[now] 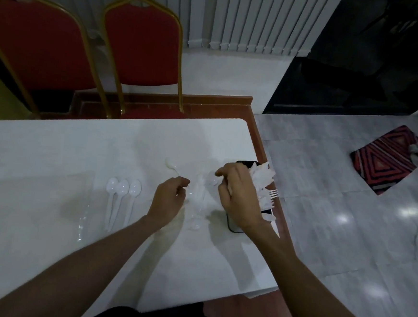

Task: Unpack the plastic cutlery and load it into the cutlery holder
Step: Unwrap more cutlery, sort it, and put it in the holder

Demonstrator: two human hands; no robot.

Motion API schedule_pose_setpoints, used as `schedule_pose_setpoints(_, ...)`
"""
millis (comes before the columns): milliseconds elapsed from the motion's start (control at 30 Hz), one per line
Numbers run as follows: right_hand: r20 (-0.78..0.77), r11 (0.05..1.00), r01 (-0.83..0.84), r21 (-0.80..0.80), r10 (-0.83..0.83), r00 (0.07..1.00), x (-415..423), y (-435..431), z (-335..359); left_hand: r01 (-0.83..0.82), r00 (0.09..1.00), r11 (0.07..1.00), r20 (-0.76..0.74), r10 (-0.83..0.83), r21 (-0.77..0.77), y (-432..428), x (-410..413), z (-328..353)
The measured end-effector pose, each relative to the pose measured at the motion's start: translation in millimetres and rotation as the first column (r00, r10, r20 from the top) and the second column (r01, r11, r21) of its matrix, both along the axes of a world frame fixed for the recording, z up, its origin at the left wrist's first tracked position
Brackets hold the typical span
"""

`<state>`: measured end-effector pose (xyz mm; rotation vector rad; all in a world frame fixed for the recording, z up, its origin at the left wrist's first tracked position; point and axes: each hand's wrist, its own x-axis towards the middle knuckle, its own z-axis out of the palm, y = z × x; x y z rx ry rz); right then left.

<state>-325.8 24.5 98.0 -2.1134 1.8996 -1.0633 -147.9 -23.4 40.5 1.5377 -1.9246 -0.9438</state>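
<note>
My left hand (168, 200) pinches the handle of a white plastic spoon (170, 164), whose bowl points away to the far left. My right hand (237, 198) has its fingers curled round the top of a clear plastic cutlery packet (198, 200) that lies between the two hands. Behind and under my right hand, at the table's right edge, stands the black cutlery holder (234, 226). White forks and knives (264, 177) stick out of it. Three white spoons (122, 187) lie side by side on the white table (54, 146), left of my left hand.
A flat clear plastic wrapper (81, 211) lies at the left of the table. Two red chairs with gold frames (141, 48) stand behind the table. The table's right edge drops to a grey tiled floor with a striped mat (390, 157).
</note>
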Motion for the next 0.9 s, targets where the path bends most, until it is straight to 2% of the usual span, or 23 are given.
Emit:
schedule_pose_setpoints(100, -0.183, 0.998, -0.060, 0.025, 0.064, 0.981, 27, -6, -16, -0.129, 0.992, 0.987, 0.018, 0.128, 0.092, -4, 37, -11)
schedule_pose_setpoints(200, -0.311, 1.000, 0.006, -0.009, -0.009, 0.951, 40, -12, -25, -0.194, 0.981, 0.972, 0.025, 0.193, 0.134, 0, 70, -25)
schedule_pose_setpoints(300, -0.249, 0.990, 0.124, -0.061, -0.136, 0.959, 34, -15, -27, -0.198, 0.980, 0.969, 0.037, 0.194, 0.149, 5, 91, -34)
schedule_pose_setpoints(367, -0.214, 0.992, 0.106, -0.062, -0.117, 0.970, 37, -14, -30, -0.222, 0.974, 0.962, 0.075, 0.213, 0.157, 7, 105, -41)
schedule_pose_setpoints(433, -0.209, 0.999, 0.031, -0.008, -0.032, 0.977, 51, -9, -40, -0.268, 0.958, 0.953, 0.142, 0.249, 0.138, 8, 116, -50)
schedule_pose_setpoints(500, -0.164, 0.989, 0.025, 0.144, -0.001, 0.986, 68, -2, -54, -0.323, 0.931, 0.940, 0.218, 0.293, 0.115, 7, 125, -56)
schedule_pose_setpoints(567, -0.061, 0.892, 0.101, 0.441, -0.082, 0.995, 80, 3, -65, -0.370, 0.895, 0.924, 0.303, 0.327, 0.094, 7, 127, -57)
schedule_pose_setpoints(633, -0.083, 0.654, 0.199, 0.730, -0.205, 0.975, 89, 5, -84, -0.390, 0.845, 0.916, 0.431, 0.316, 0.093, 6, 132, -58)
schedule_pose_setpoints(667, -0.122, 0.537, 0.238, 0.809, -0.243, 0.962, 90, 9, -92, -0.407, 0.821, 0.906, 0.482, 0.307, 0.116, 5, 133, -58)
schedule_pose_setpoints(733, -0.165, 0.381, 0.276, 0.882, -0.301, 0.939, 97, 14, -108, -0.453, 0.798, 0.869, 0.526, 0.294, 0.202, 2, 138, -65)
schedule_pose_setpoints(800, -0.152, 0.319, 0.286, 0.904, -0.386, 0.910, 103, 21, -118, -0.466, 0.820, 0.846, 0.486, 0.303, 0.259, 0, 141, -71)
schedule_pose_setpoints(900, -0.078, 0.317, 0.314, 0.895, -0.582, 0.810, 108, 23, -126, -0.414, 0.889, 0.863, 0.334, 0.314, 0.290, -1, 142, -77)
